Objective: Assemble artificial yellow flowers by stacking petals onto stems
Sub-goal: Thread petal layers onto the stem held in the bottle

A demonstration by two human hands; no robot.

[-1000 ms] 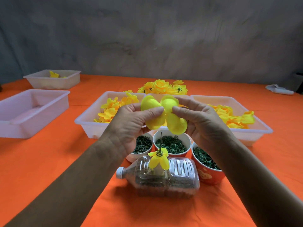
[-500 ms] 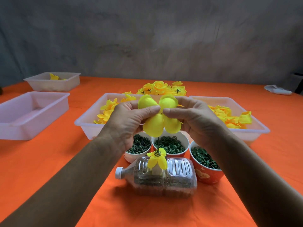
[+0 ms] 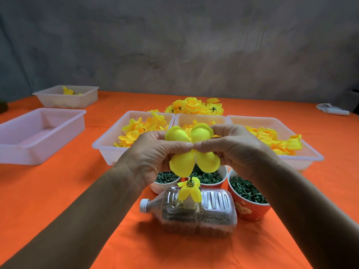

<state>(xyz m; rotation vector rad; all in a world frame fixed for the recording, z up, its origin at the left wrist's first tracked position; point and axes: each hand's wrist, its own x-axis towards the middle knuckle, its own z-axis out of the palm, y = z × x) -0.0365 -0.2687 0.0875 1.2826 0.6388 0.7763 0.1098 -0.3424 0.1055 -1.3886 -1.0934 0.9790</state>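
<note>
A yellow petal piece [image 3: 186,164] with several rounded lobes is held up in front of me. My left hand [image 3: 153,154] and my right hand [image 3: 233,148] pinch it at its middle, thumbs meeting tip to tip. Just under it a thin dark stem [image 3: 192,178] stands upright from a clear plastic bottle [image 3: 194,214] lying on its side. The stem carries a green ring and a small yellow petal layer [image 3: 189,190]. The big piece's lower lobes hang directly over the stem tip.
Three cups of green parts [image 3: 246,191] stand behind the bottle. Three white trays of yellow petals [image 3: 134,133] sit beyond them, then a heap of finished flowers [image 3: 194,106]. Two more trays [image 3: 40,131] are at the left on the orange table.
Both hands have brought the petal piece down toward the stem; its lower lobes now cover the stem tip. My thumbs have closed together at its centre.
</note>
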